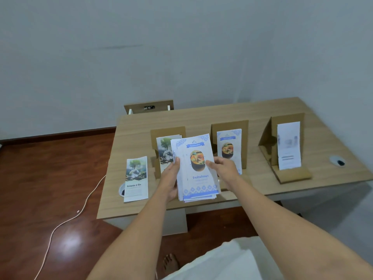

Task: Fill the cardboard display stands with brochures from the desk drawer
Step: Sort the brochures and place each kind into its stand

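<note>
Holding a stack of blue-and-white brochures (196,168) above the front edge of the desk (252,112), between the left stand (168,132) and the middle stand (230,126). Left hand (169,178) cupping the stack's left edge from beneath, thumb pressing on top; fingers closed on the paper. Right hand (222,168) pinching the right edge, thumb on the cover, remaining fingers hidden behind.

Judging handling: thin, light, glossy sheets, probably slippery against each other; stack already fanning at the bottom. Gripping both long edges near mid-height looking safest against sliding and bending.

Reading labels: Thai title on the top cover, under a curry-bowl picture; small header banner illegible. Loose tree brochure (136,178) lying flat at left reading "Liceria & Co." Right stand (286,138) carrying a pale brochure, text blurred.
</note>
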`<state>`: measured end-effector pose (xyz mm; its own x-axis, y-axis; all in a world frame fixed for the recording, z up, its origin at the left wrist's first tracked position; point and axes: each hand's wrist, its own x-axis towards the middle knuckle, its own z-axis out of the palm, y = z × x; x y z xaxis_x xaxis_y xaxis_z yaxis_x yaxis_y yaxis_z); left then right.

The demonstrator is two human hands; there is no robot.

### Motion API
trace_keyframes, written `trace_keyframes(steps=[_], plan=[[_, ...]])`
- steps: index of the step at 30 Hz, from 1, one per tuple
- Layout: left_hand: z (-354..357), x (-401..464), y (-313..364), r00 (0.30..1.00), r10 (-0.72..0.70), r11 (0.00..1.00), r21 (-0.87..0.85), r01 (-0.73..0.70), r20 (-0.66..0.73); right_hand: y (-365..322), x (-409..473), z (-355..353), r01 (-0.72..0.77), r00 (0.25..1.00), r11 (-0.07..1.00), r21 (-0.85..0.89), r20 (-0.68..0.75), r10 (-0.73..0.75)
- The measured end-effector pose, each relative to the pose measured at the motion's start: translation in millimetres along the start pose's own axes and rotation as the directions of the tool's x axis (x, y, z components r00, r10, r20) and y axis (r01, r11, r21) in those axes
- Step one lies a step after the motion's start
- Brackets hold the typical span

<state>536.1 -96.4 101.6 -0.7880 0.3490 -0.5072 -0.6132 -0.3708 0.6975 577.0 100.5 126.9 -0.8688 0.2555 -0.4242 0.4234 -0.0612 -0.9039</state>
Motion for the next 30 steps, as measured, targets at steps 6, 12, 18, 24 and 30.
trace_keyframes(steps=[6, 12, 18, 24, 30], plan=[[21, -7, -14, 0.997, -0.056, 0.998, -0.01, 0.056, 0.046, 8, -10, -21, -0.019, 0.998, 0.995, 0.097, -0.058, 0.025], [24, 8, -24, 0.995, -0.097, 0.994, 0.048, 0.096, 0.018, 18, -12, -29, -0.037, 0.995, 0.984, 0.174, -0.082, 0.052], [32, 36, -24, 0.989, -0.082, 0.974, 0.199, 0.105, -0.123, 30, 7, -21, -0.131, 0.983, 0.957, 0.259, -0.092, 0.159], [39, 48, -30, 0.989, -0.073, 0.971, 0.217, 0.101, -0.13, 32, 10, -16, -0.131, 0.975, 0.956, 0.261, -0.142, 0.172], [46, 50, -33, 0.984, -0.074, 0.972, 0.209, 0.108, -0.164, 30, 3, -21, -0.109, 0.983, 0.962, 0.252, -0.114, 0.141]])
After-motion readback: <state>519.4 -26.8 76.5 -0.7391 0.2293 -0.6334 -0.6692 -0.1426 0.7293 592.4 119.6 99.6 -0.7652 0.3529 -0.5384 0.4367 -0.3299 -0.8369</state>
